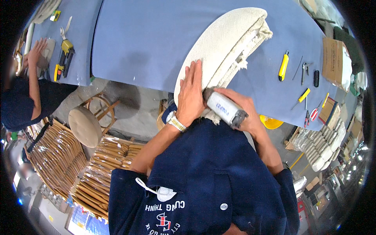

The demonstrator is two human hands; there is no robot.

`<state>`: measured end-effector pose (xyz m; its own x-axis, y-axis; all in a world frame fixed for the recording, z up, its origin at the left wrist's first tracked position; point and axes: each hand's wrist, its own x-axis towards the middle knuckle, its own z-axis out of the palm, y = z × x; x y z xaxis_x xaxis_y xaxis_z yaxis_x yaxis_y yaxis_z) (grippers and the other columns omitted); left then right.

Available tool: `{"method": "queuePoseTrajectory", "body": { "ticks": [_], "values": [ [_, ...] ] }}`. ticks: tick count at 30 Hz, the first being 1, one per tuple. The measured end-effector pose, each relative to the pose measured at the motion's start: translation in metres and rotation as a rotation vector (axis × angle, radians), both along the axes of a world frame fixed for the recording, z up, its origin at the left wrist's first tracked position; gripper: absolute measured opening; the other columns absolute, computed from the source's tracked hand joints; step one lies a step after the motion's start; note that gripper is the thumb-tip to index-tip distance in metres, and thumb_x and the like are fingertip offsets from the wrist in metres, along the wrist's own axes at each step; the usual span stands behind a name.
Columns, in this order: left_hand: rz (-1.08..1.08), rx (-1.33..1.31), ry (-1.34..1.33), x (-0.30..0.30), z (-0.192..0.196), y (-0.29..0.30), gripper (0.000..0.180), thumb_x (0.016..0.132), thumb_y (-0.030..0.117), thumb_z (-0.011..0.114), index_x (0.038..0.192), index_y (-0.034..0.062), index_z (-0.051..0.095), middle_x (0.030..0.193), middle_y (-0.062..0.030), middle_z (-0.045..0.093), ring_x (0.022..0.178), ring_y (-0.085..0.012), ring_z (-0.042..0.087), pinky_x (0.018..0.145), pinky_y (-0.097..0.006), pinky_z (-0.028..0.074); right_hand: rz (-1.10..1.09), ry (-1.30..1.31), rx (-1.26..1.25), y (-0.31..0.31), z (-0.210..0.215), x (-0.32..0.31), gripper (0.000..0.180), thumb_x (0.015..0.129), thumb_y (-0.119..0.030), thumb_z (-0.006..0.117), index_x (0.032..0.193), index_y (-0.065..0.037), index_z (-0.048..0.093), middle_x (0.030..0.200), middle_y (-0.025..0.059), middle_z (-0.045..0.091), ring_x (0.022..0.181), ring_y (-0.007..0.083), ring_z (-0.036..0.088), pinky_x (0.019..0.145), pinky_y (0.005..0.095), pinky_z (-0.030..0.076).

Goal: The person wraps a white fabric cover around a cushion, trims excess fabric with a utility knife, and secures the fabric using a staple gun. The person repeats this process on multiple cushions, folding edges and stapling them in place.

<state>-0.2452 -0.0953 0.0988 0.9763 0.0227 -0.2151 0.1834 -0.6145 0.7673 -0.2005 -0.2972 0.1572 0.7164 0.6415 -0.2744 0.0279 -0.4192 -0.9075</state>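
A curved cushion piece covered in cream fabric (219, 47) lies at the near edge of the blue table, its frayed, folded side facing right. My left hand (192, 92) rests flat on its near end, fingers stretched out. In my right hand (246, 107) is a grey staple gun (224, 107) with dark ends. Its front end is at the cushion's near edge, close beside my left hand; whether it touches the fabric I cannot tell. My right fingers are partly hidden behind the tool.
Right on the blue table (129, 35) lie a yellow utility knife (283, 66), a screwdriver (301, 98), pliers (314, 114) and a cardboard box (333, 59). A co-worker's hand (36, 53) is at far left, near a yellow-black tool (65, 58). A round stool (85, 127) and wrapped wooden parts (58, 156) stand below.
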Motion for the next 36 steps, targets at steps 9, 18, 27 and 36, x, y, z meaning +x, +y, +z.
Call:
{"method": "queuePoseTrajectory", "body": {
  "ticks": [9,18,27,36],
  "values": [
    [-0.129,-0.495,0.095,-0.012,-0.018,0.058,0.126,0.074,0.028,0.090,0.166,0.0058,0.006,0.169,-0.0313,0.014,0.158,-0.0446,0.014,0.128,-0.046,0.018,-0.021,-0.207,-0.047,0.006,-0.007,-0.005,0.059,0.077,-0.013,0.079,0.134,-0.004,0.065,0.121,0.0187,0.072,0.107,0.0370,0.071,0.094,0.0406,0.056],
    [-0.025,-0.065,0.130,-0.033,0.009,0.021,0.105,0.083,0.014,0.073,0.165,0.0034,0.008,0.169,-0.0320,0.014,0.156,-0.0497,0.017,0.122,-0.061,0.028,-0.078,-0.215,-0.078,0.005,-0.010,-0.027,0.058,0.080,-0.016,0.076,0.136,-0.003,0.064,0.131,0.0187,0.070,0.119,0.0340,0.070,0.101,0.0392,0.055],
    [-0.027,-0.021,0.155,-0.034,0.011,0.018,0.105,0.081,0.010,0.072,0.164,-0.0020,0.009,0.168,-0.0320,0.014,0.155,-0.0497,0.018,0.120,-0.063,0.031,-0.064,-0.079,-0.024,-0.002,-0.010,-0.032,0.060,0.080,-0.016,0.077,0.138,-0.003,0.063,0.134,0.0190,0.069,0.123,0.0355,0.067,0.105,0.0407,0.053],
    [0.001,-0.025,0.152,-0.030,0.014,0.013,0.105,0.079,0.008,0.073,0.164,0.0012,0.011,0.168,-0.0299,0.017,0.155,-0.0493,0.020,0.119,-0.064,0.033,-0.078,-0.122,-0.040,0.005,-0.014,-0.035,0.066,0.079,-0.016,0.077,0.141,-0.004,0.060,0.128,0.0207,0.069,0.113,0.0367,0.070,0.098,0.0407,0.054]
  ]
}}
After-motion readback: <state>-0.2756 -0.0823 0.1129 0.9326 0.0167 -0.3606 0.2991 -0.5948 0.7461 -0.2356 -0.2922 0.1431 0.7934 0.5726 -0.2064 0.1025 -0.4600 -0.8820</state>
